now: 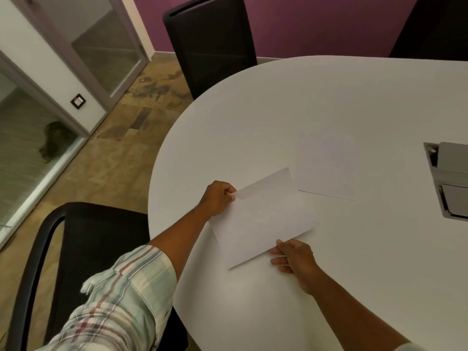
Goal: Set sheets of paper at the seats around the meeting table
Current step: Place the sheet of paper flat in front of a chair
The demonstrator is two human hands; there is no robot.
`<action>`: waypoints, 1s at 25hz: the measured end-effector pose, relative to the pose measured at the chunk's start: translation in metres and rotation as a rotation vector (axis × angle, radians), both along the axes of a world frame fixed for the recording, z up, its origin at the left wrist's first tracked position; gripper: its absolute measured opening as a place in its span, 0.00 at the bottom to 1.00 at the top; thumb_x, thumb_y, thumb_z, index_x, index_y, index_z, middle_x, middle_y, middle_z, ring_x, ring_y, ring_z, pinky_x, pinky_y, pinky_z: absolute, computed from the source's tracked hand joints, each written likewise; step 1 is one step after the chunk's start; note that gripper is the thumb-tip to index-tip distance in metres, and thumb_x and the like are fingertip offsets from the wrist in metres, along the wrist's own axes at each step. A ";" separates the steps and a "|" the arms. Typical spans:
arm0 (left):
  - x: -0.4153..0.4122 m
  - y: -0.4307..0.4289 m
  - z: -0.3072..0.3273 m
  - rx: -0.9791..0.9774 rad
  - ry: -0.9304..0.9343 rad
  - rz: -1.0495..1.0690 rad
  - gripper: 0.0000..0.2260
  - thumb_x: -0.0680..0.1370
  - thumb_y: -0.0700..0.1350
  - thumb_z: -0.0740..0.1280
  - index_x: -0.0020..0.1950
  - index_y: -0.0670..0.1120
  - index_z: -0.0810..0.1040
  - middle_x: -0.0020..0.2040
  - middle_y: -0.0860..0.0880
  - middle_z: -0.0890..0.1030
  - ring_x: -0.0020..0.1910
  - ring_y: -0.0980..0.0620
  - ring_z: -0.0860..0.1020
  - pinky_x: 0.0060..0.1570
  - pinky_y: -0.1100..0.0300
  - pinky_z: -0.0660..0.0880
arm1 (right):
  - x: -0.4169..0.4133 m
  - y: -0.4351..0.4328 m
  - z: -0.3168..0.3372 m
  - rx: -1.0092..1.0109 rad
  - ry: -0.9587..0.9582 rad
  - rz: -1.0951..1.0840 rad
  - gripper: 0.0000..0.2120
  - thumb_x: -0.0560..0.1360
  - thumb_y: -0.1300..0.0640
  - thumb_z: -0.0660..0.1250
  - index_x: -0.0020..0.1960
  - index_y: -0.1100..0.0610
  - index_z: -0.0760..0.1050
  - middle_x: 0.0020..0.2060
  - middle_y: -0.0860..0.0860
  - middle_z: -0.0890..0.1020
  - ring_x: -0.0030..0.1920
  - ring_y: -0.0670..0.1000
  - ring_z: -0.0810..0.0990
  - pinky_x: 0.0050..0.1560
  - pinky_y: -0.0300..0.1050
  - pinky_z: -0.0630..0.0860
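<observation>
A white sheet of paper [263, 219] hangs just over the rounded end of the white meeting table [329, 102]. My left hand [218, 198] pinches its far left corner. My right hand [293, 259] grips its near right edge between thumb and fingers. A second white sheet [326, 171] lies flat on the table just beyond and to the right of the held one, its near left corner tucked under the held sheet.
A black chair [210, 44] stands at the far side of the table, another black chair [83, 252] at the near left under my left arm. A grey cable box [450, 178] with an open lid sits in the table at the right. Glass partitions line the left.
</observation>
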State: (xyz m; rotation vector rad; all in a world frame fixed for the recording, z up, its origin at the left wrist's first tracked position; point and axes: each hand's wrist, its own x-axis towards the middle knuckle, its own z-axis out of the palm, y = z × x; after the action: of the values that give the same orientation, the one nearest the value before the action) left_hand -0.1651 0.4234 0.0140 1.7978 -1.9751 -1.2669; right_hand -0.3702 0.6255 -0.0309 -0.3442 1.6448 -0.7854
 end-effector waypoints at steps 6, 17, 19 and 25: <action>0.053 0.001 -0.020 0.038 -0.134 -0.022 0.08 0.82 0.35 0.69 0.56 0.40 0.87 0.59 0.42 0.87 0.60 0.42 0.83 0.64 0.51 0.79 | 0.034 0.006 -0.005 -0.080 0.367 0.448 0.16 0.83 0.47 0.66 0.47 0.59 0.81 0.39 0.51 0.88 0.39 0.52 0.86 0.46 0.51 0.83; 0.080 0.032 -0.063 -0.106 -0.428 -0.023 0.22 0.83 0.46 0.66 0.78 0.52 0.72 0.78 0.49 0.72 0.77 0.45 0.68 0.74 0.48 0.59 | 0.058 0.028 -0.046 -0.170 0.953 1.437 0.39 0.84 0.35 0.51 0.85 0.54 0.39 0.84 0.51 0.36 0.84 0.54 0.36 0.83 0.56 0.41; 0.080 0.059 -0.074 -0.158 -0.415 0.013 0.28 0.83 0.51 0.68 0.82 0.50 0.66 0.83 0.45 0.64 0.81 0.42 0.61 0.77 0.46 0.57 | 0.061 0.030 -0.048 -0.147 0.975 1.433 0.39 0.84 0.35 0.50 0.85 0.54 0.39 0.84 0.51 0.35 0.84 0.54 0.36 0.82 0.57 0.41; 0.084 0.115 -0.103 0.008 -0.502 -0.030 0.44 0.81 0.68 0.62 0.87 0.47 0.46 0.87 0.39 0.41 0.86 0.36 0.43 0.83 0.37 0.47 | 0.063 0.032 -0.047 -0.148 1.016 1.435 0.38 0.84 0.36 0.50 0.85 0.54 0.41 0.84 0.50 0.36 0.84 0.54 0.37 0.82 0.58 0.45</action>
State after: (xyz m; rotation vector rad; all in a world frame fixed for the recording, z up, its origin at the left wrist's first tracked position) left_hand -0.0812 0.5389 -0.0892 2.2688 -2.2418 -0.8862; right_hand -0.3067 0.6573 -0.0776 -1.9666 1.6238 0.4895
